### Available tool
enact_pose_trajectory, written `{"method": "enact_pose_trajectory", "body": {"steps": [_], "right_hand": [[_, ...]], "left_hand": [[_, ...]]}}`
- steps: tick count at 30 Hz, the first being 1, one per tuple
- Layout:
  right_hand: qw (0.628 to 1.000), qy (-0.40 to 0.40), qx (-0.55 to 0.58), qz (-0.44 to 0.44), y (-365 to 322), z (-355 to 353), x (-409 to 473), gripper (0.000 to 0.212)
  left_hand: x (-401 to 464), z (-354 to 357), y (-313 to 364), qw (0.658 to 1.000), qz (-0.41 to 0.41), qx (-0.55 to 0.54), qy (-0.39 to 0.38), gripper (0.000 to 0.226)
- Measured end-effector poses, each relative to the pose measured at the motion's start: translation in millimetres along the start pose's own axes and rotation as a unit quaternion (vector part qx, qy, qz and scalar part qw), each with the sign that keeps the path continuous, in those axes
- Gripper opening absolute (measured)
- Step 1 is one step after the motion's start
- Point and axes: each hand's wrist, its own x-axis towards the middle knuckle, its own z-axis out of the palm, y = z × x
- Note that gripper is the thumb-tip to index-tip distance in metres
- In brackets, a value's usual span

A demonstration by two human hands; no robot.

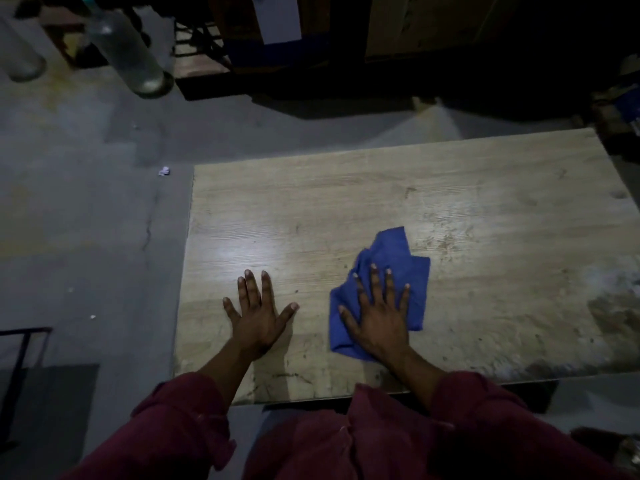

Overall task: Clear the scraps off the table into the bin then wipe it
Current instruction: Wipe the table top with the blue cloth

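Note:
A low wooden table (450,188) with a pale grain top fills the right half of the view. A crumpled blue cloth (401,251) lies on it near the front edge. My right hand (379,313) presses flat on the cloth with fingers spread and straight. My left hand (258,313) rests flat on the bare tabletop to the left of the cloth, fingers spread. No bin is in view. The table's right part shows dull smears and stains.
A small crumpled scrap (164,171) lies on the grey floor left of the table. Two clear bottles (128,46) stand at the top left. Dark boxes and a wooden crate (277,32) sit behind the table. A black metal frame (20,358) stands at lower left.

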Motion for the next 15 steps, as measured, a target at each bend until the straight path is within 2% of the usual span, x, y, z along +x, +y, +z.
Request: {"method": "enact_pose_trajectory", "body": {"steps": [2, 4, 6, 8, 9, 11, 13, 15], "right_hand": [[0.999, -0.002, 0.012, -0.045, -20.4, 6.9, -12.7, 0.088], [0.982, -0.012, 0.011, -0.186, -28.3, 16.3, -35.4, 0.085], [0.948, -0.008, 0.010, -0.317, -18.3, 20.2, -47.4, 0.078], [0.923, 0.001, -0.008, -0.384, 2.6, 17.3, -38.4, 0.074], [0.921, 0.003, -0.024, -0.389, 13.9, 15.4, -27.9, 0.071], [0.942, -0.001, -0.043, -0.332, 35.0, 10.0, 0.8, 0.071], [0.977, -0.016, -0.041, -0.206, 44.9, -1.0, 31.5, 0.075], [0.996, -0.016, -0.036, -0.083, 39.4, -9.1, 54.7, 0.077]], "left_hand": [[-0.8, 0.9, 0.3, 1.000, -0.006, 0.001, 0.001, 0.097], [-2.0, 2.7, 0.4, 1.000, -0.005, 0.006, 0.000, 0.097], [-0.4, 1.6, 0.6, 1.000, -0.009, 0.002, -0.013, 0.096], [0.9, -1.3, 1.1, 1.000, -0.014, 0.003, -0.024, 0.096], [1.0, -2.7, 1.6, 1.000, -0.014, 0.005, -0.027, 0.097], [-0.7, -5.1, 3.0, 0.999, -0.014, 0.005, -0.034, 0.097], [-1.9, -6.3, 4.4, 0.999, -0.013, 0.005, -0.033, 0.097], [-1.8, -7.6, 4.7, 0.999, -0.014, 0.003, -0.038, 0.097]]}}
